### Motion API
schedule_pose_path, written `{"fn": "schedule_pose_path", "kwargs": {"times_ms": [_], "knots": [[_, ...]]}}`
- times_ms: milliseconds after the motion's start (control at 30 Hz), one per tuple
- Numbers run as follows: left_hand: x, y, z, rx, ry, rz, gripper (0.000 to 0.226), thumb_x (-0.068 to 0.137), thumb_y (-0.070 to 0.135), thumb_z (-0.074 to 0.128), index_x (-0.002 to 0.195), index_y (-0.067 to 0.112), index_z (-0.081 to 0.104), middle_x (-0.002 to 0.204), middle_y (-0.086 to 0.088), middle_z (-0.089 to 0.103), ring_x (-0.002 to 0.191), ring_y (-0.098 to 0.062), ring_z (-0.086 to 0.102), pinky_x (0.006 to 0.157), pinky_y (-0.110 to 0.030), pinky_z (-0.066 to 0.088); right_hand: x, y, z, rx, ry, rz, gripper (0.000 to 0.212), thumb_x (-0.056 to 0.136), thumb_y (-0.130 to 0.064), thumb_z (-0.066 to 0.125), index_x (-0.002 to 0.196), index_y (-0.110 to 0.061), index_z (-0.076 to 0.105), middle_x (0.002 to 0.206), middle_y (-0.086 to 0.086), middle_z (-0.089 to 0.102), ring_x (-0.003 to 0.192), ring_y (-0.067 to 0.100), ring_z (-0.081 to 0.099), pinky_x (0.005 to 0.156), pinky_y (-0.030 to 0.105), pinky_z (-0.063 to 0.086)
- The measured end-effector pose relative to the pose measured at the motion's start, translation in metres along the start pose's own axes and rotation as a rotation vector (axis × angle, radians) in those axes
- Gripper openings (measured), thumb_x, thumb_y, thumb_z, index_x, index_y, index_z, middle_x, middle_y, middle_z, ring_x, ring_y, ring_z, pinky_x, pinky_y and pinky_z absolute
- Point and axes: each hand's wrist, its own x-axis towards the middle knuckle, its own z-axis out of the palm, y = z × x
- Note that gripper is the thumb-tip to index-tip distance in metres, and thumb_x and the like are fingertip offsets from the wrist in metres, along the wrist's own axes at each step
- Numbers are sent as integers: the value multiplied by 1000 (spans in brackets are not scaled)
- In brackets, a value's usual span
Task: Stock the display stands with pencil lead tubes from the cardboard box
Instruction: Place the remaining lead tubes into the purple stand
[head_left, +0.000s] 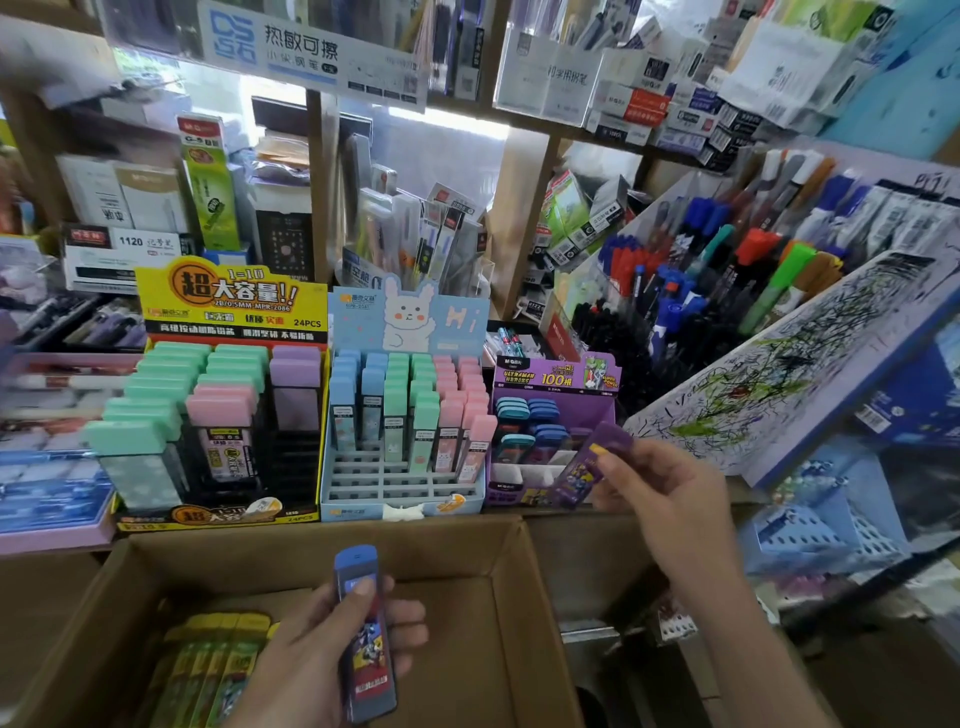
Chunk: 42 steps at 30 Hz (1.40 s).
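Purple plastic tube (589, 470) in right hand (660, 499), over purple stand (550, 415).

- Bright, even daylight; the strongest light comes from behind the shelves (524, 156) at upper centre, where the background blows out to white.
- Glare washes over the clear plastic holders (550, 78) along the top.
- The cardboard box (467, 613) interior sits in soft shade, without hard shadows.
- Wide-angle distortion bends and tilts the edges, most at the right.
- The corners and left margin are smeared; the centre displays stay fairly sharp.
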Motion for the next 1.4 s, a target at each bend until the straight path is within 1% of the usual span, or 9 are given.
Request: {"fn": "schedule_pose_path", "kwargs": {"times_ms": [367, 533, 667, 833, 900, 967, 1100, 1300, 1400], "knots": [[-3, 4, 1, 32, 51, -7, 22, 97, 12, 60, 109, -4, 70, 93, -31, 76, 71, -39, 77, 69, -44, 55, 47, 10, -4, -90, 31, -114, 18, 93, 2, 69, 99, -14, 75, 82, 7, 78, 78, 23, 77, 70, 29, 64], [-2, 8, -1, 36, 3, -35, 23, 97, 11, 59, 111, -5, 67, 93, -32, 75, 68, -39, 77, 58, -41, 58, 58, 17, 4, -200, 11, -118, 19, 94, 4, 66, 94, -13, 75, 79, -3, 78, 74, 12, 77, 65, 23, 62], [-1, 7, -3, 50, -4, -29, 22, 96, 11, 60, 110, -4, 68, 92, -31, 76, 69, -39, 77, 60, -43, 57, 61, 26, 7, -400, -8, -109, 14, 96, -4, 68, 90, -14, 75, 72, -2, 75, 62, 7, 72, 52, 31, 61], [-1, 3, -4, 49, -11, -18, 21, 97, 9, 60, 107, -7, 70, 90, -35, 73, 64, -41, 74, 65, -44, 54, 65, 35, 12, -621, -19, -105, 21, 95, -15, 70, 78, -28, 73, 68, -13, 71, 64, 0, 66, 51, 11, 46], [-1, 2, -4, 56, -6, -7, 19, 97, 4, 60, 104, -9, 71, 88, -38, 72, 61, -43, 73, 61, -44, 55, 67, 36, 14, -703, -16, -100, 20, 96, -22, 69, 78, -23, 76, 64, -10, 69, 60, 5, 65, 49, 17, 48], [-1, 1, -4, 65, -16, -9, 17, 97, -1, 58, 101, -11, 71, 86, -39, 71, 58, -43, 71, 58, -42, 54, 69, 36, 17, -793, -20, -90, 25, 97, -30, 68, 78, -18, 78, 61, -5, 68, 55, 11, 63, 52, 34, 51], [-1, 3, -5, 66, -47, -31, 16, 93, -8, 58, 99, -13, 71, 85, -40, 71, 56, -44, 71, 64, -44, 52, 71, 32, 22, -874, 50, -73, 27, 96, -36, 68, 78, -19, 78, 64, -7, 69, 59, 12, 63, 53, 31, 47], [8, 1, -7, 90, -20, -16, 18, 95, -10, 56, 106, -8, 69, 92, -37, 73, 70, -47, 75, 69, -47, 56, 62, 27, 26, -806, 126, -64, 24, 91, -34, 75, 70, -23, 71, 61, -12, 66, 58, 3, 61, 49, 26, 42], [9, -1, -9, 117, -19, 19, 21, 93, -7, 60, 111, -2, 70, 95, -31, 76, 78, -44, 77, 62, -44, 61, 52, 23, 22, -712, 122, -86, 21, 89, -27, 78, 70, -23, 72, 60, -11, 67, 58, 2, 63, 51, 25, 49]]}}
